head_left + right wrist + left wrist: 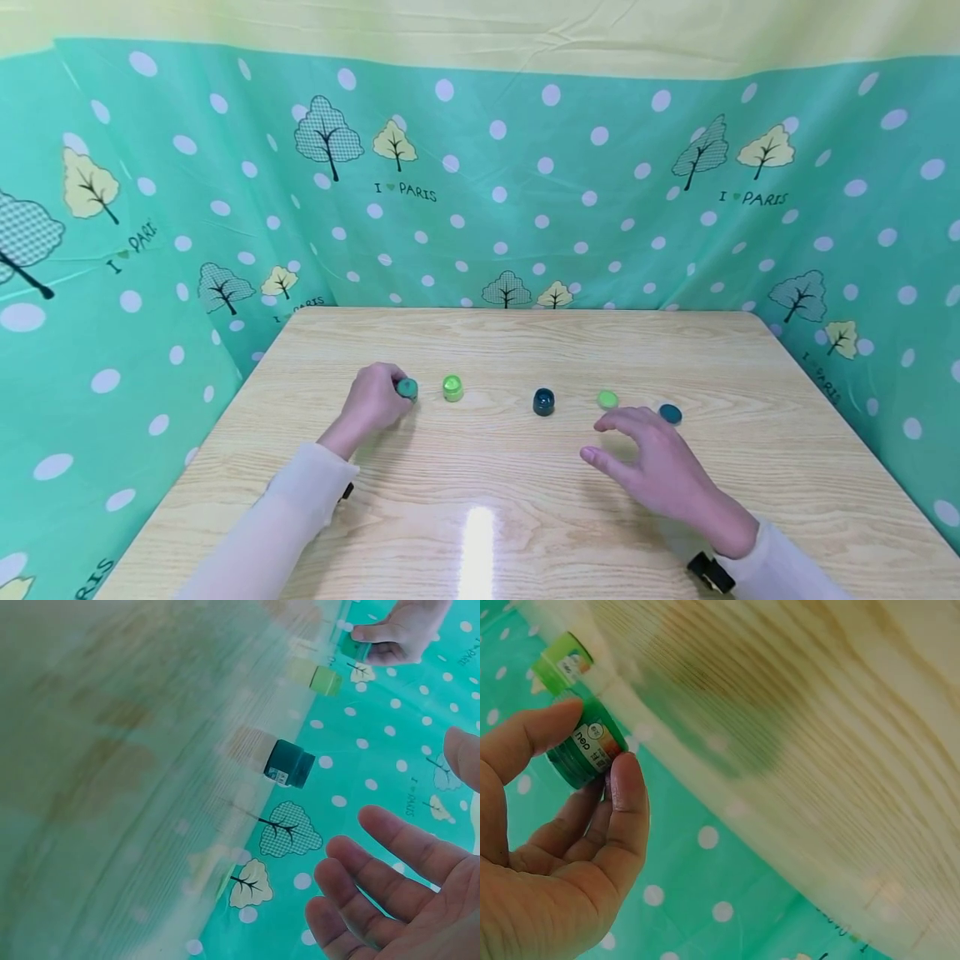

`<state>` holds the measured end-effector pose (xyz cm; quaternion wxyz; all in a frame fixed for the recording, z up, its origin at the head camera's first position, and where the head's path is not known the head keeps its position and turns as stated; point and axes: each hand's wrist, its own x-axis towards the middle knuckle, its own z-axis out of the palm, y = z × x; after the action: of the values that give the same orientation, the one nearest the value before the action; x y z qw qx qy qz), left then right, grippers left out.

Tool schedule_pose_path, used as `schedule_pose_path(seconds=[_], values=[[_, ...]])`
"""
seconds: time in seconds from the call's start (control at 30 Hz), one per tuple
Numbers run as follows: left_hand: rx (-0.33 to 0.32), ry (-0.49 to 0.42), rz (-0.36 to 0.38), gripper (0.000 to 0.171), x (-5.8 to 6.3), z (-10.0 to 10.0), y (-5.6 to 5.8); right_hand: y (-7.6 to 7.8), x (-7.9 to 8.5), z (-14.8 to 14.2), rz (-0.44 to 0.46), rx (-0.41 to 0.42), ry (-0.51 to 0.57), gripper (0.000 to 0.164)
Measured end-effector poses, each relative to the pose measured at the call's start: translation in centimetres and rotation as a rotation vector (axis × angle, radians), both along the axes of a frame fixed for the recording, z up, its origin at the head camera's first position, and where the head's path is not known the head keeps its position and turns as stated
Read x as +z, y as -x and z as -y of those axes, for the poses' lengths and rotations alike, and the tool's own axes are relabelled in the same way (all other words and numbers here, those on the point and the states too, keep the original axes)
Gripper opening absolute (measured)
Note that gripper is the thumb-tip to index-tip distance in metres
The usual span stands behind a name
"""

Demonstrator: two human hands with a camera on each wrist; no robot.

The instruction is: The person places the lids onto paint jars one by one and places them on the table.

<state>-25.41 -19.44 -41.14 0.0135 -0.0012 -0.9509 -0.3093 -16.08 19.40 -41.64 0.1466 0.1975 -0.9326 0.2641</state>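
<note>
My left hand pinches a small green jar between thumb and fingers. A printed label shows on the side of this jar in the left wrist view. Just right of it stands a light green jar, upright and without a lid. A dark blue jar stands uncovered near the middle of the table. My right hand hovers over the right side, fingers spread and nothing between them. Beyond its fingertips lie a light green lid and a dark blue lid.
The wooden table has a light grain and a bright reflection near its front. A teal curtain with dots and printed trees surrounds its back and sides. Both wrists carry black straps.
</note>
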Motion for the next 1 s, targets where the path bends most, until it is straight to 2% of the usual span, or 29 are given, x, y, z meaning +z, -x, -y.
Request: schedule_pose_path(seconds=[0.3, 0.57, 0.8, 1.0], values=[[0.044, 0.024, 0.067, 0.024, -0.3, 1.1, 0.7, -0.1, 0.2, -0.2, 0.014, -0.012, -0.005, 0.046], [0.042, 0.069, 0.101, 0.024, -0.7, 1.5, 0.9, -0.1, 0.1, -0.2, -0.001, 0.002, 0.002, 0.044], [0.031, 0.082, 0.096, 0.044, -1.1, 1.6, 0.9, 0.0, -0.2, -0.2, 0.002, 0.002, 0.005, 0.043], [0.0, 0.096, 0.052, 0.062, -1.0, 1.4, 0.8, 0.0, -0.2, -0.3, -0.001, -0.001, 0.006, 0.043]])
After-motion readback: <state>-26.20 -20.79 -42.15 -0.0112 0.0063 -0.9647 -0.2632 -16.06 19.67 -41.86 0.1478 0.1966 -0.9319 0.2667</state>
